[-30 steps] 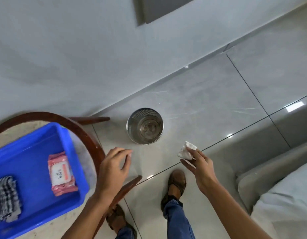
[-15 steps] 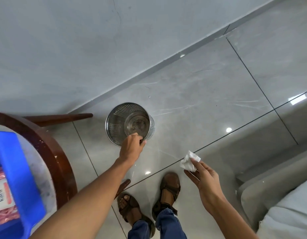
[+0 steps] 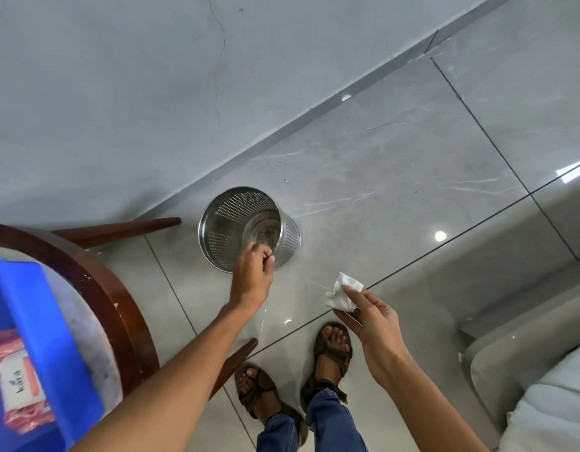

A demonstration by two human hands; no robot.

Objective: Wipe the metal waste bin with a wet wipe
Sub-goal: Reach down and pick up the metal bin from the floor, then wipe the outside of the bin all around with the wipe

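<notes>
A small perforated metal waste bin (image 3: 236, 220) stands on the grey floor tiles near the wall, tipped so its open mouth faces me. My left hand (image 3: 254, 275) grips the bin's near rim. My right hand (image 3: 370, 313) hovers to the right of the bin, apart from it, pinching a crumpled white wet wipe (image 3: 342, 291) between thumb and fingers.
A round wooden-rimmed table (image 3: 119, 301) stands at the left, carrying a blue tray (image 3: 37, 321) with a pink wipes pack (image 3: 18, 386). One table leg (image 3: 119, 230) points toward the bin. My sandalled feet (image 3: 331, 350) are below. A grey sofa edge (image 3: 516, 347) sits at the right.
My left hand reached from beside the table to the bin's rim, took hold and tipped the bin toward me. The right hand stayed beside it with the wipe. The view shifted right.
</notes>
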